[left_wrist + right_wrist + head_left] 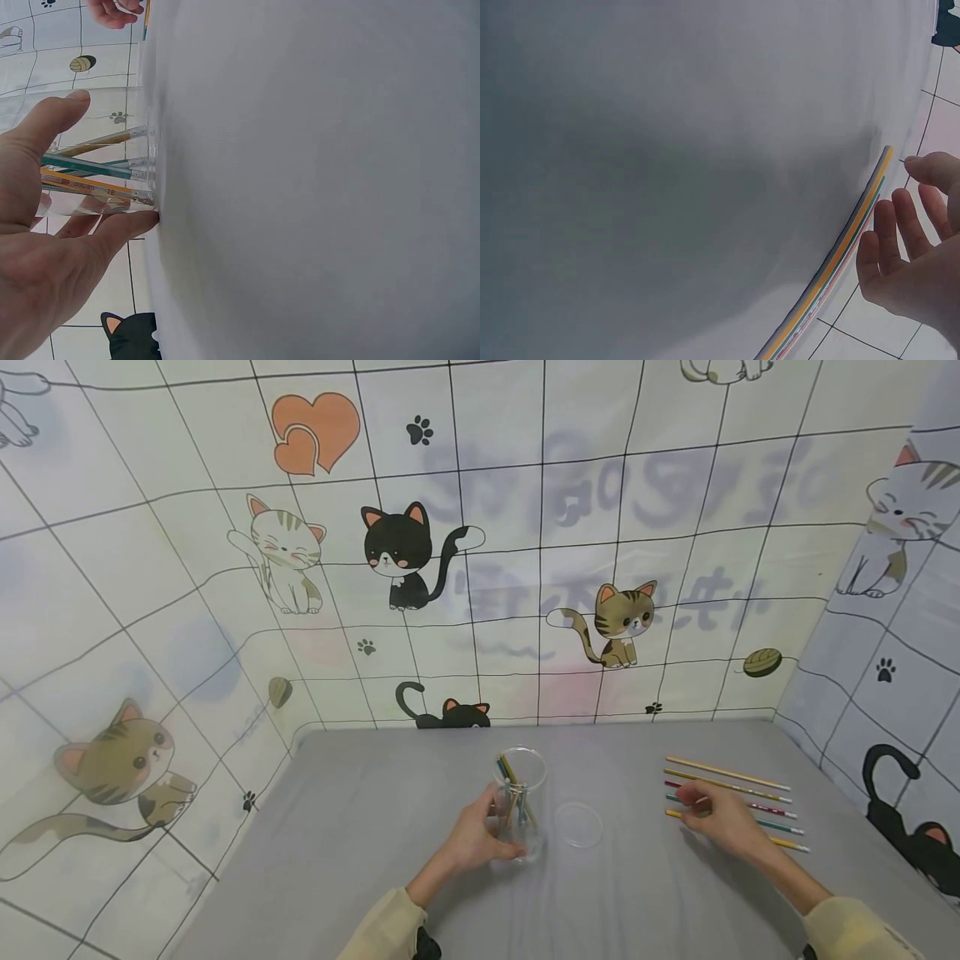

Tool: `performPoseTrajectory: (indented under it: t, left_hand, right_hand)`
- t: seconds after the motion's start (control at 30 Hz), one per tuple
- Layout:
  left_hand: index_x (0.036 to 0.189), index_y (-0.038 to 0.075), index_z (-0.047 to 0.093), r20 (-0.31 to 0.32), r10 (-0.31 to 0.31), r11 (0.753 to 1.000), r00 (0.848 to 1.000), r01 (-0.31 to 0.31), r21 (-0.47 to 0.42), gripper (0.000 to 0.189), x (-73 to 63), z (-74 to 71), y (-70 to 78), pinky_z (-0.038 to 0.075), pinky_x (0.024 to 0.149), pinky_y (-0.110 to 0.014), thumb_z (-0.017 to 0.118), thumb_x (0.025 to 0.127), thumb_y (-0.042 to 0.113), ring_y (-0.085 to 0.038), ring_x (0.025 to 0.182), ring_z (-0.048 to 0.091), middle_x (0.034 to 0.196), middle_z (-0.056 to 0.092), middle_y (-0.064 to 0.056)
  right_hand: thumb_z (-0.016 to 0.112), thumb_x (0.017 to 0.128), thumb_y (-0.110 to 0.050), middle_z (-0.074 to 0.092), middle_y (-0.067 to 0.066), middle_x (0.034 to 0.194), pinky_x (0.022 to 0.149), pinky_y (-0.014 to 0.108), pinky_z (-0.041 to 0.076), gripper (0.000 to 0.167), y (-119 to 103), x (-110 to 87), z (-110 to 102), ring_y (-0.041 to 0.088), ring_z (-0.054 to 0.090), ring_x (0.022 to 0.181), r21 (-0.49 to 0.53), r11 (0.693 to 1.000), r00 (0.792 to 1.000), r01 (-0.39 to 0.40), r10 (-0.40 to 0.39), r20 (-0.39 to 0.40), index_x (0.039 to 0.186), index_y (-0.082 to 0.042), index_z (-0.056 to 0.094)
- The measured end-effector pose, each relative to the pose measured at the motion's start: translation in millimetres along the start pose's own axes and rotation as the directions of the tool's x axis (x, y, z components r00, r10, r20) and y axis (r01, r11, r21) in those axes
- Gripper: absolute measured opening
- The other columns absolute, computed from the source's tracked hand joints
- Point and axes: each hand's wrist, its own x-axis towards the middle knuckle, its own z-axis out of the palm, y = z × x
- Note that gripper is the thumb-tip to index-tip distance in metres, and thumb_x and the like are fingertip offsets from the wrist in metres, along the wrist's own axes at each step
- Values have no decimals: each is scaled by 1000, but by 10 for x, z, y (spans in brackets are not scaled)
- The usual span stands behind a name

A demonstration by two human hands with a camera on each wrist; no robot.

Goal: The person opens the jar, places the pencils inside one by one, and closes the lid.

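A clear jar (534, 839) stands on the grey table with several pencils (97, 184) leaning inside it. My left hand (480, 835) grips the jar low down, thumb on one side and fingers on the other in the left wrist view. To the right, several pencils lie side by side in a row, among them a yellow pencil (787, 843) nearest me and a teal pencil (780, 827). Over the left part of this row hovers my right hand (720, 818), its fingers loosely bent and holding nothing. In the right wrist view, the fingers (885, 232) show apart above the pencils.
A clear round lid (579, 824) lies flat just right of the jar. The grey table (360, 827) meets a wall (510, 568) of cat-printed cloth at the back and both sides.
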Motion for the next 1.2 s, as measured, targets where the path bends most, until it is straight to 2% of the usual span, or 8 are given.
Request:
performPoseTrajectory:
  t: [0.27,0.67,0.97,1.2]
  left_hand:
    - [140,21,45,-1,-3,1000,1000,3,9,87,0,0,2,56,87,-38,93,68,11,-38,121,56,118,60,-8]
    - [139,20,46,0,-6,1000,1000,6,5,86,9,3,-2,56,87,-37,93,68,10,-38,121,55,117,60,-7]
    - [141,21,45,-5,-11,1000,1000,11,-1,89,-3,4,13,56,87,-37,93,67,10,-38,121,56,119,60,-8]
    - [142,22,44,-9,-15,1000,1000,15,14,91,11,7,9,56,87,-38,93,67,11,-37,120,56,118,60,-8]
  right_hand:
    - [83,71,9,68,11,92,69,35,55,32,29,25,28,30,64,82,-45,999,1000,8,-7,16,97,3,67]
    - [78,75,9,67,10,94,66,31,53,27,49,37,17,27,62,84,-63,998,998,-29,33,60,98,1,67]
    - [77,76,11,65,1,86,64,34,51,22,68,49,54,21,60,79,-139,990,997,-1,12,81,91,-3,69]
    - [75,78,12,66,0,85,64,36,53,21,76,66,62,21,62,79,-174,985,993,19,2,116,87,-6,71]
